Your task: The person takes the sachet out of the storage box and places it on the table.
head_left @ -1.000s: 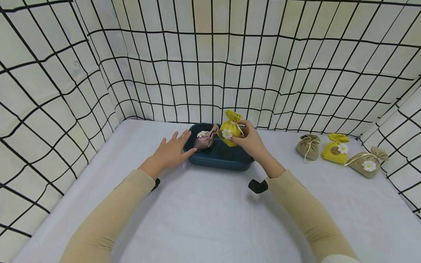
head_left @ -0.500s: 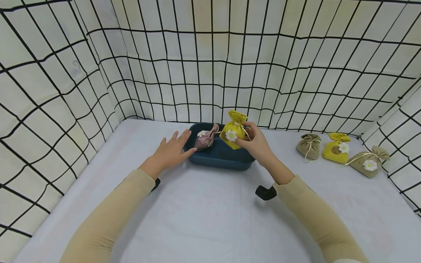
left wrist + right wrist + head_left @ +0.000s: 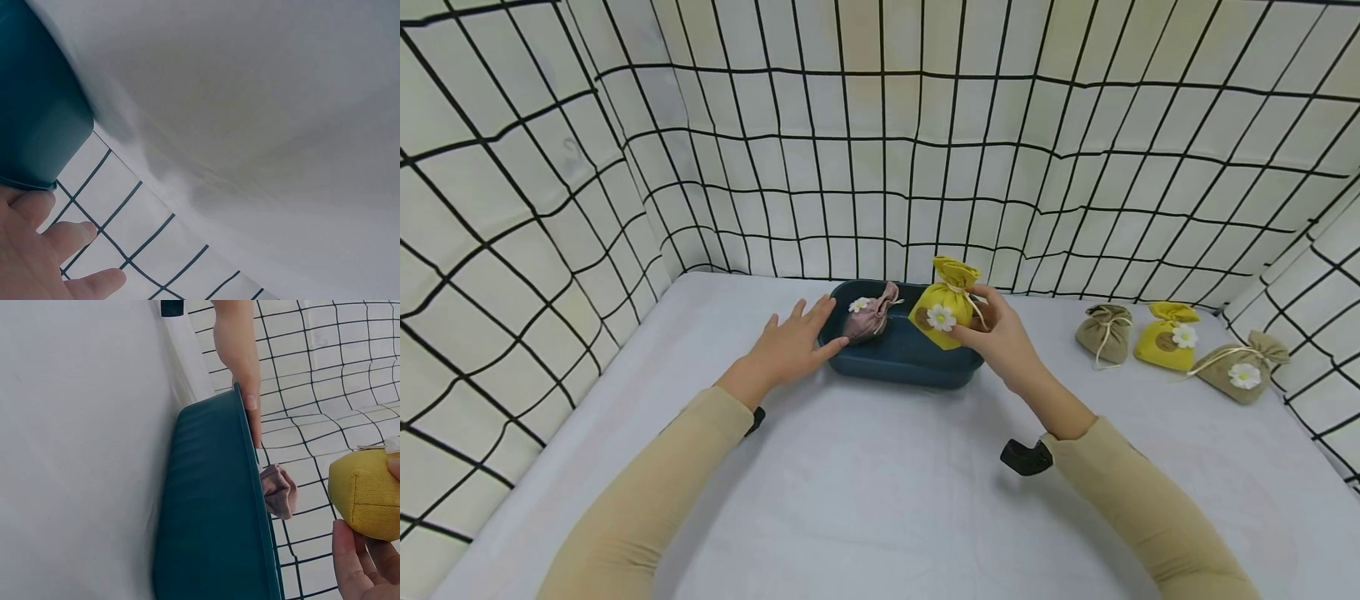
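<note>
My right hand pinches a yellow drawstring pouch with a white flower, holding it above the right half of a dark teal tray. In the right wrist view the yellow pouch hangs apart from the tray, its underside toward the camera. My left hand rests on the tray's left rim with fingers spread and straight. Inside the tray's left side lies a mauve drawstring pouch with a white flower. The left wrist view has the left hand's fingers at the tray rim.
To the right on the white tablecloth lie an olive-brown pouch, another yellow pouch and a tan pouch with a flower. Black wire grid panels over white cloth stand along the back and both sides.
My right hand has moved right and slightly toward me with the yellow pouch, which now tilts more to the right. The left hand and the mauve pouch have stayed put.
</note>
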A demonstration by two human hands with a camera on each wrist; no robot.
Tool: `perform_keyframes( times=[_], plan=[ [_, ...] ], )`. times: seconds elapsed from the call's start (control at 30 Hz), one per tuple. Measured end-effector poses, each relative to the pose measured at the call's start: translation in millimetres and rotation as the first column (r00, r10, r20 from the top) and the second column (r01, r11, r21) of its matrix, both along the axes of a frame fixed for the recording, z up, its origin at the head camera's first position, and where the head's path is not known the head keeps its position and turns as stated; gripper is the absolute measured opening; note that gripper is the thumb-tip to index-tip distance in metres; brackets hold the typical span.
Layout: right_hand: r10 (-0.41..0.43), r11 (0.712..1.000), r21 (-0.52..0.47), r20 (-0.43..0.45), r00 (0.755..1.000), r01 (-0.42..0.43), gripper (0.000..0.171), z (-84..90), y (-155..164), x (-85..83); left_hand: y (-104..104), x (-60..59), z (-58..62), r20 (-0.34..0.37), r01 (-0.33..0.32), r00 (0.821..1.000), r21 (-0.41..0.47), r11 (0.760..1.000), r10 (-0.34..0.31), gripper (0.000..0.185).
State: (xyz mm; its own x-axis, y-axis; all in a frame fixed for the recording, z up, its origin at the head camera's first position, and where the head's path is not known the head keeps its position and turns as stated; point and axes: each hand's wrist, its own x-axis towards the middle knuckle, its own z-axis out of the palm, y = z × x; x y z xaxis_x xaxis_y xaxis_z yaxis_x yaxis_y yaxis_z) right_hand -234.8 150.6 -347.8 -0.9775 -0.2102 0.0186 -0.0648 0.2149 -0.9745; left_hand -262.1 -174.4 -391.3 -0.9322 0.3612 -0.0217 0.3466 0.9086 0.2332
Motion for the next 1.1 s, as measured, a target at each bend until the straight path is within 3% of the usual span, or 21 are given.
perform_keyframes(
  times=[0.37,0.67,1.1],
  plan=[
    [-0.016,1.0,0.012,-0.042,0.999,0.016,0.071,5.8,18.9,7.0,-0.6,2.0,4.3,0.002,-0.011,1.0,0.001,1.0,0.011,0.082],
    [-0.028,1.0,0.01,-0.006,1.0,0.028,0.074,5.9,32.5,17.2,2.9,2.4,2.0,0.024,-0.006,1.0,0.015,1.0,0.005,0.083],
    [-0.012,0.998,0.056,-0.022,1.0,0.014,0.07,8.3,46.8,25.4,1.7,3.2,4.7,0.013,-0.003,1.0,-0.001,1.0,0.003,0.083]
  ],
)
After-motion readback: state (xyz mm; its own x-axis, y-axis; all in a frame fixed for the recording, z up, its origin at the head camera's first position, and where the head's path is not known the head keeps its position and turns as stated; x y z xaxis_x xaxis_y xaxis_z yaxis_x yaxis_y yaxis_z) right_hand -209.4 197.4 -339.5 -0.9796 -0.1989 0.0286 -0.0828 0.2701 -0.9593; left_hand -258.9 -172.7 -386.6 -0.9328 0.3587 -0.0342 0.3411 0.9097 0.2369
